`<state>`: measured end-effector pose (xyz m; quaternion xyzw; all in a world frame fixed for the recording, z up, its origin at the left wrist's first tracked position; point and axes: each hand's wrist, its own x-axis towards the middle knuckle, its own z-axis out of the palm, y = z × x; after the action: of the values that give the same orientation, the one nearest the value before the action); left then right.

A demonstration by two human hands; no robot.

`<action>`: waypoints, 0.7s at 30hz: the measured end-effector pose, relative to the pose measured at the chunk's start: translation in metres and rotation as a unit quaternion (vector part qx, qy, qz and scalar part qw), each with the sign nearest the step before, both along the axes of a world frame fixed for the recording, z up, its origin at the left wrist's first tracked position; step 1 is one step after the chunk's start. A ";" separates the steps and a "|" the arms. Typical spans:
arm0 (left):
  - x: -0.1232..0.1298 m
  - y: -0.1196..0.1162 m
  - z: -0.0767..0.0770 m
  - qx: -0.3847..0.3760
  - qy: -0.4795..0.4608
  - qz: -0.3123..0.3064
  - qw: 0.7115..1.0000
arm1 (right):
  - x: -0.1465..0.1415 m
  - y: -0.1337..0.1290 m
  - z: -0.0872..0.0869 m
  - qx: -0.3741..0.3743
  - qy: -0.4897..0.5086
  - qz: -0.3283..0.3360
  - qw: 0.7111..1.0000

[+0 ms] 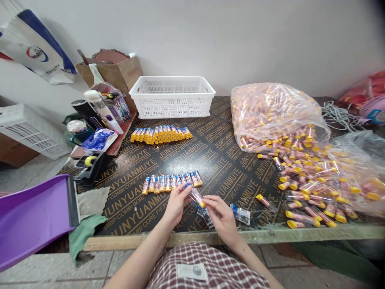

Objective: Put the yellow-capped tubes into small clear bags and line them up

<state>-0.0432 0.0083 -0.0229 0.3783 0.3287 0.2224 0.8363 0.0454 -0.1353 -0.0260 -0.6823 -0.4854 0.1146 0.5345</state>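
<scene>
Between my two hands is a small clear tube [197,197] with a yellow cap at its lower end and blue at its upper end. My left hand [177,204] pinches the blue end, and my right hand [221,218] grips the yellow cap. Just beyond them lies a row of blue-labelled tubes [171,183], side by side. Small printed blue packets or labels [241,214] lie by my right hand, partly hidden by it. One loose yellow-capped tube [266,202] rests further right.
A white plastic basket [173,106] stands at the back. Stacked labelled tubes [161,134] lie before it. At right, a plastic bag [270,104] spills a heap of yellow-capped tubes [313,188]. A tape dispenser [92,166] and purple dustpan [36,216] are at left.
</scene>
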 end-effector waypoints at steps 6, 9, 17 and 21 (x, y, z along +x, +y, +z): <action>-0.004 -0.011 0.013 -0.038 -0.002 -0.131 0.991 | 0.009 0.003 0.006 0.001 -0.036 0.020 0.999; -0.005 -0.015 0.014 -0.040 0.000 -0.135 0.990 | 0.013 0.001 0.018 -0.009 -0.042 0.091 0.995; -0.004 -0.015 0.014 -0.055 0.005 -0.081 0.995 | 0.013 0.004 0.015 -0.030 -0.089 0.122 0.988; -0.005 -0.021 0.016 -0.060 0.012 -0.115 0.992 | 0.015 0.009 0.013 -0.013 -0.081 0.111 0.990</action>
<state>-0.0483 -0.0129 -0.0065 0.3651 0.3062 0.1002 0.8734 0.0606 -0.1262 -0.0126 -0.6383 -0.5983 0.1232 0.4686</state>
